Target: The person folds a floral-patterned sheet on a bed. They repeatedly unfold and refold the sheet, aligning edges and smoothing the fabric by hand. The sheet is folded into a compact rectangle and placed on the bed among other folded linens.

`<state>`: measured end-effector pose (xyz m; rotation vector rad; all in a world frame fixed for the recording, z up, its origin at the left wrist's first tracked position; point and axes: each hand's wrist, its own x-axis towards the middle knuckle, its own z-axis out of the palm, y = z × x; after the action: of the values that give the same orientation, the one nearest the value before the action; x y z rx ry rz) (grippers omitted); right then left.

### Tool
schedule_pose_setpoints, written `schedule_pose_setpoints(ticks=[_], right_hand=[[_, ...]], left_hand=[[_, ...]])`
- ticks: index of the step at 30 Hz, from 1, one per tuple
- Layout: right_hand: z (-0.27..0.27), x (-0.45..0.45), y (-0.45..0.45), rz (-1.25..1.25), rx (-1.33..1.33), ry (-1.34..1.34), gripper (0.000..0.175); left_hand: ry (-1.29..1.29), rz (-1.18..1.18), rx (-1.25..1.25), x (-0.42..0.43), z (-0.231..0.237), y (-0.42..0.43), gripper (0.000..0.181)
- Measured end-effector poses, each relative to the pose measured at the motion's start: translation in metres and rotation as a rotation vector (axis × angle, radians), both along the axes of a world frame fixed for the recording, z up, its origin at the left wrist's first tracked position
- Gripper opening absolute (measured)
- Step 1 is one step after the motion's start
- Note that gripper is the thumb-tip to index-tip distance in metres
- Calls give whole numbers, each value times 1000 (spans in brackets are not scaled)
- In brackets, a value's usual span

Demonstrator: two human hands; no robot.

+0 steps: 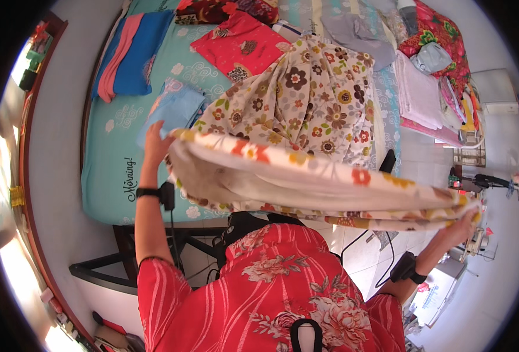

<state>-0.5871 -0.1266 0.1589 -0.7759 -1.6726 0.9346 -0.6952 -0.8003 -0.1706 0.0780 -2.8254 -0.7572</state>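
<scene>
A large cream cloth with brown, orange and yellow flowers (301, 105) spreads over the bed and rises toward me. My left hand (156, 143) grips one end of its near edge. At the far right, my right hand (461, 226) holds the other end, beyond the bed's side. Between my hands the edge is stretched and lifted, its pale underside showing in a fold. The cloth's far part lies beside a red printed cloth (255, 46). Close to my left hand is a folded light blue cloth (176, 105).
The bed (114, 176) wears a turquoise printed sheet. A blue folded cloth with a pink strip (121, 57) lies far left; a grey cloth (356, 35) lies far right. Folded pink towels (417, 92) sit right of the bed. A black metal frame (103, 266) stands at lower left.
</scene>
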Motion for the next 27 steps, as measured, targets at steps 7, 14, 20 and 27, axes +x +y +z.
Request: schedule_pose_setpoints(ticks=[7, 14, 20, 27], right_hand=[[-97, -26, 16, 255, -162, -214, 35], [-183, -35, 49, 369, -201, -448, 34], [-221, -46, 73, 207, -111, -620, 41], [-245, -22, 138, 225, 439, -1040, 43]], left_hand=[[-208, 99, 141, -5, -74, 17, 26], [-404, 153, 146, 70, -155, 21, 9], [-714, 187, 277, 103, -209, 70, 17], [-653, 377, 345, 115, -294, 98, 68]])
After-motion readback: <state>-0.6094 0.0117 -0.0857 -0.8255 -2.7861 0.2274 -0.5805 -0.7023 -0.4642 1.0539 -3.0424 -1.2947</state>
